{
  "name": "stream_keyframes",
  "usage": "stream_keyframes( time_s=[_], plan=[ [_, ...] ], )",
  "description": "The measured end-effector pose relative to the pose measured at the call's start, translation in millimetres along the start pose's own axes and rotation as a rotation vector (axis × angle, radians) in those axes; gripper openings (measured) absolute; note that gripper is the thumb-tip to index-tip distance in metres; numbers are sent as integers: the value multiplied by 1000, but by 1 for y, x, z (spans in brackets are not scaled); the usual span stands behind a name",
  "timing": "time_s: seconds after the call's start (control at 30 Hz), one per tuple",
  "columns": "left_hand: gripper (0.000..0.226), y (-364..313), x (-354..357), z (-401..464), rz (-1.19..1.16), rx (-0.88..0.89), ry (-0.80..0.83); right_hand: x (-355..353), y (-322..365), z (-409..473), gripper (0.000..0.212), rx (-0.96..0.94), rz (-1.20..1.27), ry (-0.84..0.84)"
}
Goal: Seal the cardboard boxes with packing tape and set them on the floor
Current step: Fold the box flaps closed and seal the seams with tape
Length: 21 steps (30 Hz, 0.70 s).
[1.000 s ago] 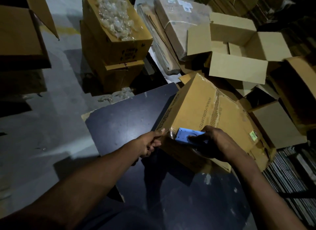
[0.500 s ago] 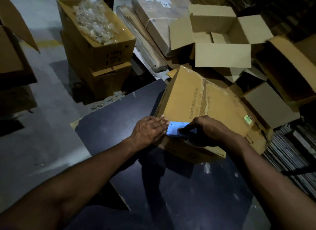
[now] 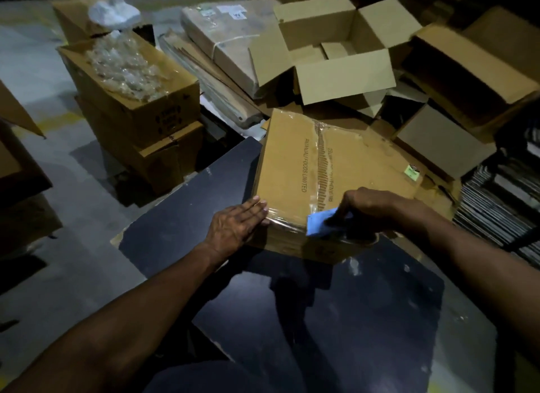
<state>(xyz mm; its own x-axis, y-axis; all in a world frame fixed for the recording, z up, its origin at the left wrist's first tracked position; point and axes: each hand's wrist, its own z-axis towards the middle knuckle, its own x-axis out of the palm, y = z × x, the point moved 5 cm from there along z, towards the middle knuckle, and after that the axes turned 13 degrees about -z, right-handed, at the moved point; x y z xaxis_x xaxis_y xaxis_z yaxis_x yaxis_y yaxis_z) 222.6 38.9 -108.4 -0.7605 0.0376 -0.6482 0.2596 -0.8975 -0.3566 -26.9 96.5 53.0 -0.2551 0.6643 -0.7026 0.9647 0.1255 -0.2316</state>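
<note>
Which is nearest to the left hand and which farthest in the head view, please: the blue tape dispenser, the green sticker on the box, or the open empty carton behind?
From the left hand, pressed flat on the box's near left corner:
1. Blue tape dispenser, just to its right, gripped by the right hand.
2. Green sticker, on the box's right edge.
3. Open empty carton, behind the box, farther back.

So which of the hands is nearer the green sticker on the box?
Right. The right hand grips the blue dispenser just below the green sticker; the left hand presses the box's opposite near corner.
</note>
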Motion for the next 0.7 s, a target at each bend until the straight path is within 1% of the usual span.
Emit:
stream_keyframes(
  time_s=[0.03,0.1,0.13,0.2,0.27,0.33,0.4,0.43,0.53,0.57,0.63,0.7],
  plan=[
    [35,-1,2,0,17,2,3,2,-6,-12,28,4,16,6],
    [35,-1,5,1,-4,-14,18,10,-21,-15,43,94,72,7],
    [37,0,7,1,-8,-22,21,13,-23,-18,47,94,39,-1],
    [42,2,10,-3,11,-38,51,10,-18,-22,46,111,73,9],
    [40,-3,7,-1,52,-47,60,7,-13,-18,44,82,40,-15],
    [36,-17,5,9,102,-83,26,8,-14,-17,46,71,-35,-31],
    [39,-38,16,22,135,-72,26,8,-13,-16,45,12,-119,-76],
    [43,-48,27,28,148,-49,59,8,-10,-17,45,-33,-156,-89],
    [49,-56,62,37,190,5,241,5,-4,-20,50,-119,-243,-139],
    [50,-51,64,36,184,26,252,6,-2,-20,54,-133,-281,-158],
    [49,-33,54,33,170,51,222,5,5,-19,58,-156,-333,-180],
    [44,-6,31,29,200,98,144,-5,24,-11,59,-167,-274,-186]
  ],
)
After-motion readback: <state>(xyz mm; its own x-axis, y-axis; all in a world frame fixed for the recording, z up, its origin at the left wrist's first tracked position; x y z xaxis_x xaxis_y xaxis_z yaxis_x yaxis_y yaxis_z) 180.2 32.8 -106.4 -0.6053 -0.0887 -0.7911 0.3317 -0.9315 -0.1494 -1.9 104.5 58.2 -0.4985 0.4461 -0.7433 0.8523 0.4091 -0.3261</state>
